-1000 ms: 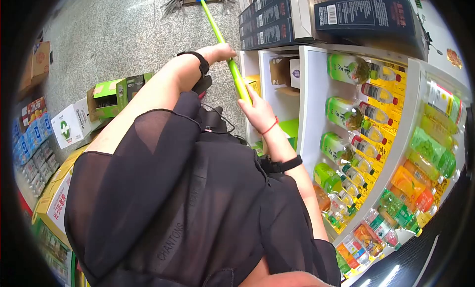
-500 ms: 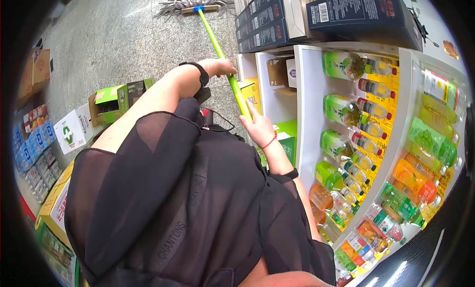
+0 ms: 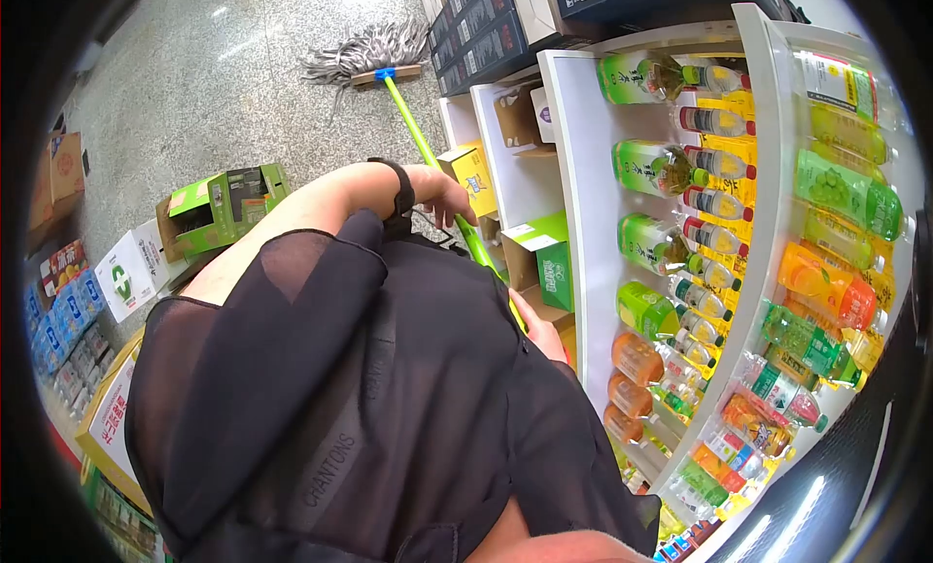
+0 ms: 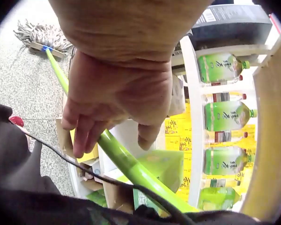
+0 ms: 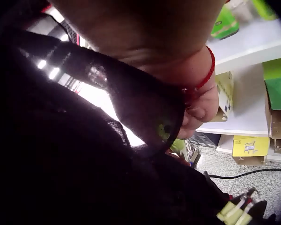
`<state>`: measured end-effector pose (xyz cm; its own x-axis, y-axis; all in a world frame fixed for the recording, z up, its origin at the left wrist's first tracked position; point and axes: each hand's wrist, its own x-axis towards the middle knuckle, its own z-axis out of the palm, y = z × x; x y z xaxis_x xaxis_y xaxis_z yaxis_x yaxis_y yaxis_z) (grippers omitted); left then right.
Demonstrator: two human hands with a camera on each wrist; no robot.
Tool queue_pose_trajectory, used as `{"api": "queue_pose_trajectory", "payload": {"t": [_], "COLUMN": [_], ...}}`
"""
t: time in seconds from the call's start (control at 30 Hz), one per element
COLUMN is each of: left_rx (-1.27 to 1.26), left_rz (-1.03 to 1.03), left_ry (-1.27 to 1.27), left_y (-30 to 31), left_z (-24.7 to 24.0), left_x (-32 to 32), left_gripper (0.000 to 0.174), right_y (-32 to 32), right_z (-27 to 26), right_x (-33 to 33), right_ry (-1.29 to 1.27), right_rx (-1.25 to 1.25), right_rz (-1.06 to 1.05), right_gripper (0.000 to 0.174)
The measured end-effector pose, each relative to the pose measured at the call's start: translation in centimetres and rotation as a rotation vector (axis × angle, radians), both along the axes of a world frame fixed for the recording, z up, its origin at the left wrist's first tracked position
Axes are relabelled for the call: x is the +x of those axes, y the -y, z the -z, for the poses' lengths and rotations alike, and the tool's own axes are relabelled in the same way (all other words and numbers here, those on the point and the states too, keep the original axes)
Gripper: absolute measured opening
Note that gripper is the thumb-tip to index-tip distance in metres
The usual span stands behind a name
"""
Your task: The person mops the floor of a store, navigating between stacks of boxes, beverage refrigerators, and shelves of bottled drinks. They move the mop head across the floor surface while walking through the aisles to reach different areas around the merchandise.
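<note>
A grey string mop [image 3: 369, 53] lies on the speckled floor at the top of the head view, its bright green handle [image 3: 413, 121] slanting down towards the body. My left hand [image 3: 445, 196] is over the handle at mid-length; in the left wrist view its fingers [image 4: 86, 133] hang fairly straight, the thumb apart on the handle's other side. Lower down, near the black top, my right hand [image 3: 541, 332] holds the handle, partly hidden by the clothing. In the right wrist view the right hand [image 5: 196, 105] has curled fingers beside a bit of green handle.
White shelves [image 3: 573, 204] with bottles and cartons stand close on the right, dark boxes [image 3: 476, 38] at their far end. An opened green carton [image 3: 224, 208], a white box [image 3: 131, 272] and packed goods line the left. A black cable [image 5: 253, 172] crosses the floor.
The mop head has come closer to the body. Both hands have moved down and back, the right one in against the clothing. The left hand's fingers now drape over the handle.
</note>
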<state>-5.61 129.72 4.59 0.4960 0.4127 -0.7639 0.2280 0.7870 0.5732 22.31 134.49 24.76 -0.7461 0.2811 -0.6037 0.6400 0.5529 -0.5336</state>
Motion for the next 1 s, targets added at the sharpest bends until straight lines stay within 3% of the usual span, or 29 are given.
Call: {"api": "queue_pose_trajectory", "payload": {"t": [0.13, 0.43, 0.67, 0.77, 0.8, 0.87, 0.9, 1.0], "left_rx": [0.034, 0.035, 0.167, 0.221, 0.221, 0.271, 0.236, 0.203], "left_rz": [0.105, -0.040, -0.346, -0.536, -0.534, -0.676, -0.580, -0.745], "left_ry": [-0.004, -0.071, -0.270, -0.286, -0.293, -0.420, -0.438, -0.370], "left_y": [-0.7, 0.1, 2.9, 3.6, 4.2, 5.4, 5.6, 7.6], "left_z": [-0.9, 0.1, -0.5, 1.8, 1.0, -2.0, -3.4, -5.0], "left_x": [-1.4, -10.7, -24.3, -30.7, -32.6, -36.0, -38.1, -41.6], "left_gripper": [0.068, 0.064, 0.057, 0.077, 0.077, 0.055, 0.072, 0.070], "right_y": [-0.5, -0.4, 0.5, 1.3, 1.6, 2.2, 2.6, 3.6], "right_z": [-0.5, 1.8, 2.1, 3.2, 3.9, 6.0, 6.0, 6.3], "right_x": [-1.5, -11.1, -28.2, -36.7, -39.3, -44.2, -46.9, -53.7], "right_ry": [-0.039, -0.099, -0.169, -0.140, -0.126, -0.225, -0.182, -0.068], "right_rx": [0.010, 0.046, -0.025, -0.049, -0.059, -0.057, -0.086, -0.155], "right_rz": [0.014, -0.033, 0.055, 0.071, 0.079, 0.071, 0.075, 0.088], "right_gripper": [0.061, 0.058, 0.057, 0.056, 0.056, 0.058, 0.055, 0.046]}}
